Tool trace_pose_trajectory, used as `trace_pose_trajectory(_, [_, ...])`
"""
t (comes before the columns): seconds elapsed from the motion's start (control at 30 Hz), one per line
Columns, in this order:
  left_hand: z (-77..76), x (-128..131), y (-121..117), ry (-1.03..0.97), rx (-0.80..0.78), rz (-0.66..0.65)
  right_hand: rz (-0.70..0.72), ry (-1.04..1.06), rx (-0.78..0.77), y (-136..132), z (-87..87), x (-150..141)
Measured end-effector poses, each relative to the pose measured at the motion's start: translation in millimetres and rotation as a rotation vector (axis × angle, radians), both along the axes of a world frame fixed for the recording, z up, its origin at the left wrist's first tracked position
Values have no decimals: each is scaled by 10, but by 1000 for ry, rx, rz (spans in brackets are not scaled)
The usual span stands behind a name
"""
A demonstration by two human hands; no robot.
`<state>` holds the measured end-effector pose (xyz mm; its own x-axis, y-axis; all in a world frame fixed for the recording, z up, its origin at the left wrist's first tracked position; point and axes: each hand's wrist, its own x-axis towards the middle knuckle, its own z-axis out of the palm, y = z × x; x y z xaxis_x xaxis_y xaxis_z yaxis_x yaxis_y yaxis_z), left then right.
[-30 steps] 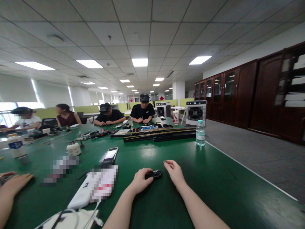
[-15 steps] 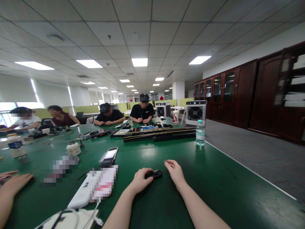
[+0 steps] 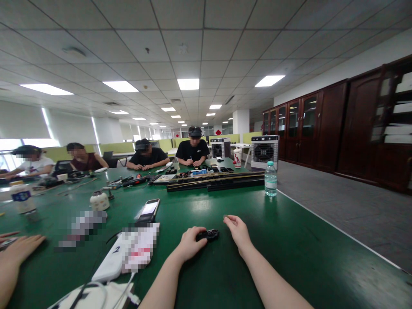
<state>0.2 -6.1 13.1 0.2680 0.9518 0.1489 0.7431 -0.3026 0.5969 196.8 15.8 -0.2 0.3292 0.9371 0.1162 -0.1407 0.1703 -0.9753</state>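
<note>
My left hand (image 3: 190, 242) rests on the green table (image 3: 289, 240), its fingers curled round the near end of a small black part (image 3: 209, 234) that lies on the table. My right hand (image 3: 237, 229) sits just right of that part, thumb and fingertips pinched on a tiny dark piece (image 3: 225, 216) that I cannot make out. Both forearms reach in from the bottom edge.
A phone (image 3: 148, 210), a white power bank (image 3: 111, 261) with cables and a blurred card lie to the left. A water bottle (image 3: 271, 179) and long black rails (image 3: 219, 181) stand farther back. Another person's hand (image 3: 19, 249) rests at far left; several people sit across.
Almost nothing has moved. My right hand has shifted slightly, keeping its pinch; my left hand stays on the black part.
</note>
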Motion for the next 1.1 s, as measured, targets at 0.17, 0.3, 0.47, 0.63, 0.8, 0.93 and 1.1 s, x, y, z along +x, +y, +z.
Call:
trace_pose_trajectory(0.17, [25,7,-16,-4,-2,-2,-5,6,-4,-5,2,-1])
trace_pose_trajectory(0.3, [9,2,-4,-8,4,-5,-3,11,-14,-14,13,-3])
trace_pose_trajectory(0.47, [-14,-5,12,1,1,0,-6,24,-18,-14,20,5])
trace_pose_trajectory(0.63, [-1,2,3,0,2,-8,-13,33,-18,5,10,10])
trace_pose_trajectory(0.8, [15,7,-6,3,0,1,-10,44,-16,10,13,22])
trace_pose_trajectory(0.93, [1,5,-3,-11,4,2,-1,50,-16,12,11,30])
trace_pose_trajectory(1.1, [-2,3,-3,-3,1,3,-22,62,-12,23,-6,21])
